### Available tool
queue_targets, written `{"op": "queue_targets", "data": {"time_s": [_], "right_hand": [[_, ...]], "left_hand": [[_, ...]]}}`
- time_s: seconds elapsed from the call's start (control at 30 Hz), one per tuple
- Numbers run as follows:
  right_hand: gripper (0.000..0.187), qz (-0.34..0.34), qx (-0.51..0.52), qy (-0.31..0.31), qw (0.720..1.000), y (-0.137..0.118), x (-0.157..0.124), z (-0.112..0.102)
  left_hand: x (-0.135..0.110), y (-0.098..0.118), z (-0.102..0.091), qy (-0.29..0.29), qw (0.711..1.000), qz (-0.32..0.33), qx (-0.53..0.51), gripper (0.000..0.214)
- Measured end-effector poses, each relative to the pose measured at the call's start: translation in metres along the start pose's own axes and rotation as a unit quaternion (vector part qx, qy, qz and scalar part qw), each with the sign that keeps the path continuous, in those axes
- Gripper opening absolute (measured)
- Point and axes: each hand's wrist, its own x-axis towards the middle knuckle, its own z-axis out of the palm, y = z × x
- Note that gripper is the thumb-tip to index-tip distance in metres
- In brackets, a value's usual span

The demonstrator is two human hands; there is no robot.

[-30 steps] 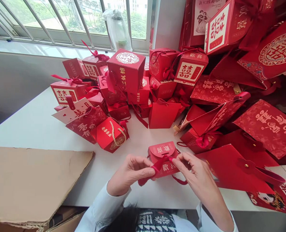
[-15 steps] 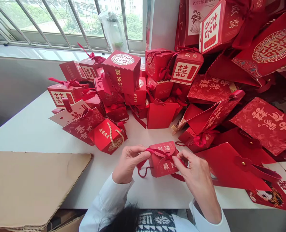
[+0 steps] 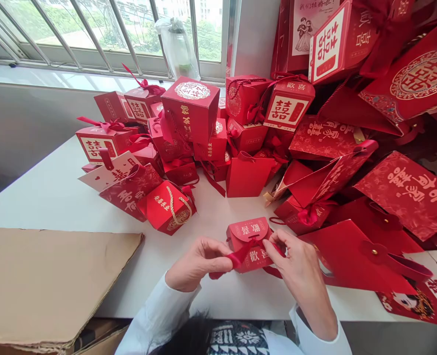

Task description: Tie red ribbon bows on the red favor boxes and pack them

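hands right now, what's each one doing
Left hand: closed, pinching a red satin ribbon.
Right hand: closed, pinching that ribbon at a small red cardboard gift box.

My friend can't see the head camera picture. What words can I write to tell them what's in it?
A left hand and right hand pinch a red ribbon on a small red paper gift box at a white table. Heaps of red gift boxes and bags sit behind, and a flat brown cardboard sheet lies to the left.

The head-worn camera looks forward and down, close over the left hand (image 3: pixel 198 264) and right hand (image 3: pixel 301 281) on the white counter (image 3: pixel 44 197), and reaches across it to a barred window (image 3: pixel 92 34) beyond.
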Motion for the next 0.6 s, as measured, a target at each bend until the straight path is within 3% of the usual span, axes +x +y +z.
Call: {"op": "queue_targets", "data": {"time_s": [0.27, 0.4, 0.5, 0.6], "right_hand": [[0.027, 0.021, 0.025, -0.018, 0.999, 0.001, 0.001, 0.002], [0.028, 0.021, 0.037, -0.03, 0.999, 0.002, 0.001, 0.003], [0.027, 0.017, 0.049, -0.032, 0.998, 0.003, 0.001, 0.004], [0.026, 0.015, 0.055, -0.026, 0.998, 0.004, 0.002, 0.005]], "left_hand": [[0.017, 0.005, 0.029, 0.053, 0.982, 0.175, 0.051, 0.014], [0.034, -0.003, 0.037, 0.094, 0.972, 0.213, 0.033, 0.014], [0.042, -0.012, 0.038, 0.152, 0.95, 0.258, 0.09, 0.012], [0.043, -0.019, 0.036, 0.178, 0.907, 0.324, 0.201, 0.016]]}}
